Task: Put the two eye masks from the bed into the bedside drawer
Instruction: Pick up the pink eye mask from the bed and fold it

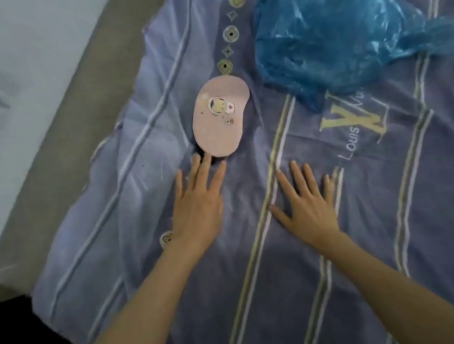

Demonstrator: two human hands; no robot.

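Spread across the bed (352,256) under us is a blue-grey striped cover, and on it we see one pink eye mask (220,119) lying flat, printed side up, a little ahead of us and to the left of centre. Its long axis runs away from us, leaning slightly to the right, with its near rounded end pointing at our left hand (198,203). That hand lies flat with fingers spread, holding nothing, its fingertips just short of the mask's near edge, where something dark peeks out that we cannot identify. Our right hand (308,206) is likewise splayed and empty, well apart from the mask, so we judge the left the natural one to pick it up. A crumpled blue plastic bag (330,21) sits beyond to the right. We see no second mask and no drawer.
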